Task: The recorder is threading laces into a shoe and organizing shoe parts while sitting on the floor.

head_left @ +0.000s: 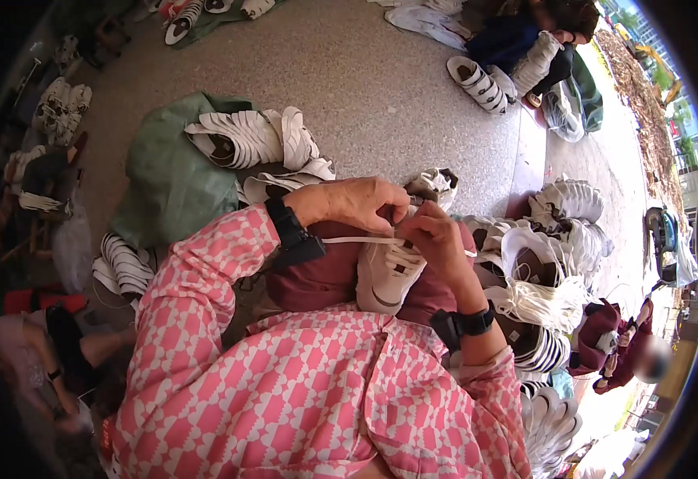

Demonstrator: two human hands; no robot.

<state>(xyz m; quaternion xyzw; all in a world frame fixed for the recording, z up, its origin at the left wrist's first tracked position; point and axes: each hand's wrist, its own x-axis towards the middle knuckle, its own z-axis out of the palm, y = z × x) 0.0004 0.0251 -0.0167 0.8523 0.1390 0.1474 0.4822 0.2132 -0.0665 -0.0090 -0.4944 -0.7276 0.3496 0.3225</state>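
Note:
A white shoe [385,275] rests on my lap between my thighs, its toe toward me. A pale flat shoelace [357,239] crosses over its eyelets, one end stretching out to the left. My right hand [437,233] pinches at the lace by the eyelets, thumb and fingers pressed together. Close beside it, my left hand [363,203] is closed over the shoe's upper part, with curled fingers. What its fingertips grip is hidden. Just beyond the hands sits another pale shoe [435,187].
Stacked white shoe uppers [245,137] lie by a green sack [175,172] at the left. At my right are more uppers [566,211] and a bundle of white laces [542,302]. A person in maroon [632,351] sits at the right; others work at the left and far right.

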